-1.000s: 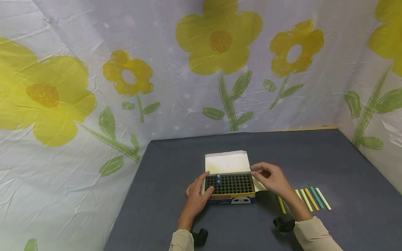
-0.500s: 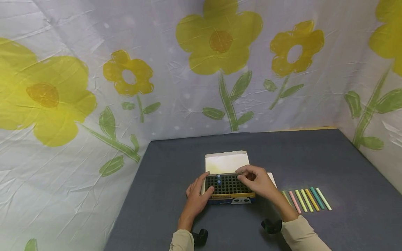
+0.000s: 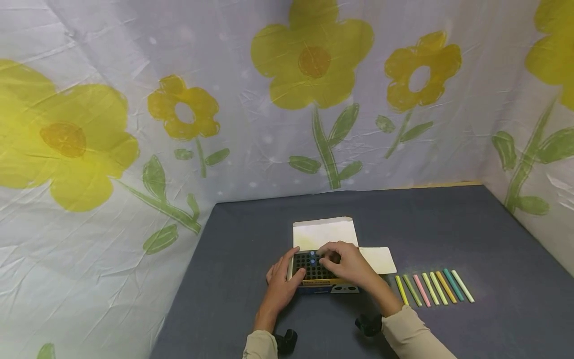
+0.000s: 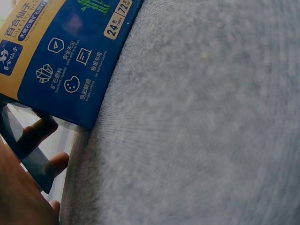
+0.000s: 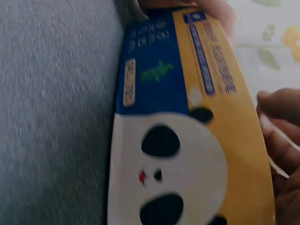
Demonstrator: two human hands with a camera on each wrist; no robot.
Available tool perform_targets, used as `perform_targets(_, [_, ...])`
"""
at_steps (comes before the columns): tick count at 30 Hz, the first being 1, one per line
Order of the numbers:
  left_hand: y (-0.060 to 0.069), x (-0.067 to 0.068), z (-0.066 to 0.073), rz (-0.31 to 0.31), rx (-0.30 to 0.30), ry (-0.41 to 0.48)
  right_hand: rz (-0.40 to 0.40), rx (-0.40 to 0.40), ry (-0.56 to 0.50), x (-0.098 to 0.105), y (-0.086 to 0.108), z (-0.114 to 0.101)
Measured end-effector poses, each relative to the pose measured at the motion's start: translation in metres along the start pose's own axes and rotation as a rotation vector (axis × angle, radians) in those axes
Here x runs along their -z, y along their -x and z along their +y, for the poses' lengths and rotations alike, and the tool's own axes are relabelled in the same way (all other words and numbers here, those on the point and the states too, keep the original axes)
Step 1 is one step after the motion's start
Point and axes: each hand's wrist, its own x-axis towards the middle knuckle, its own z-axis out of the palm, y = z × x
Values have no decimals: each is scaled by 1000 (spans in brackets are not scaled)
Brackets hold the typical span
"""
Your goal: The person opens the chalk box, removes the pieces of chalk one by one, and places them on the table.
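Note:
A chalk box (image 3: 309, 282), blue and yellow with a panda face, stands on the table with its lid folded back. Two blue chalk sticks (image 3: 312, 262) stand in its black grid of holes. My left hand (image 3: 281, 286) grips the box's left end, thumb at the front edge and a finger at the back. Above the grid, just right of the blue sticks, my right hand (image 3: 347, 264) is bent with thumb and forefinger close together. Whether it pinches anything is hidden. In the right wrist view its curled fingers (image 5: 281, 140) show behind the box.
Right of the box, several chalk sticks (image 3: 421, 290) lie in a slanted row: yellow, green, pink, orange, teal and pale ones. The open lid (image 3: 325, 233) lies behind the grid, and a side flap (image 3: 378, 260) sticks out right. A flowered cloth (image 3: 269, 149) hangs behind the table.
My right hand has moved left from the box's right edge to near the blue chalk sticks, uncovering the side flap and the chalk row. My left hand has stayed on the box.

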Motion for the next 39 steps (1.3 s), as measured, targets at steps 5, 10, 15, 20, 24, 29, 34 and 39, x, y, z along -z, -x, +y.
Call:
perform_targets(5, [0, 0, 0, -3, 17, -26, -1, -13, 103, -10, -5, -8])
perform_targets(10, [0, 0, 1, 3, 21, -30, 89, 4, 238, -22, -7, -13])
perform_targets(15, [0, 0, 1, 1, 21, -27, 133, 7, 348, -28, -6, -17])
perform_targets(20, [0, 1, 1, 2, 15, -14, 130, -8, 373, -30, -7, -19])
perform_targets(24, [-1, 1, 0, 0, 12, -13, 123, -27, 354, -30, -8, -20])
perform_targets(29, [-1, 0, -1, -2, 10, -16, 119, -35, 318, -29, -8, -19])
perform_targets(34, [-1, 0, 0, 2, 1, -10, 105, -36, 266, -27, -9, -19])
perform_targets(39, [0, 0, 2, 7, 3, -4, 89, -32, 211, -24, -9, -22])
